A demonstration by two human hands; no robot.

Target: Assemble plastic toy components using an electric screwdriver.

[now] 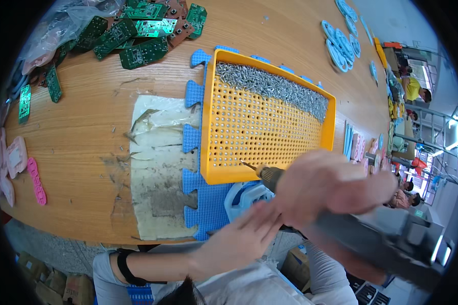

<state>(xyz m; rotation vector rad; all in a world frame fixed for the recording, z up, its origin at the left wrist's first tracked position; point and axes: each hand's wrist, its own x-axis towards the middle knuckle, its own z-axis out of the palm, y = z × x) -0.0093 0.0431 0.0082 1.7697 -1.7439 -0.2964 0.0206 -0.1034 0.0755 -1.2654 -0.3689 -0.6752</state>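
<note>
My right hand (325, 188) is wrapped round a dark power screwdriver (366, 236), blurred by motion. Its thin bit points left, with the tip over the near part of a yellow perforated tray (206, 147). Many of the tray's holes hold small screws, and a heap of loose silver screws (275, 89) fills its far side. My left hand (234, 234) has its fingers stretched out, close beside the right hand and the screwdriver. Just beyond those fingers lies a light blue plastic part (247, 198), partly hidden by my hands, on a blue foam mat (211, 213).
Green circuit boards (147, 53) are piled at the far left beside clear plastic bags (61, 30). Pink plastic pieces (16, 155) lie at the left edge. Light blue rings (339, 48) sit at the far right. A stained pale sheet (163, 178) adjoins the mat. Other people are in the right background.
</note>
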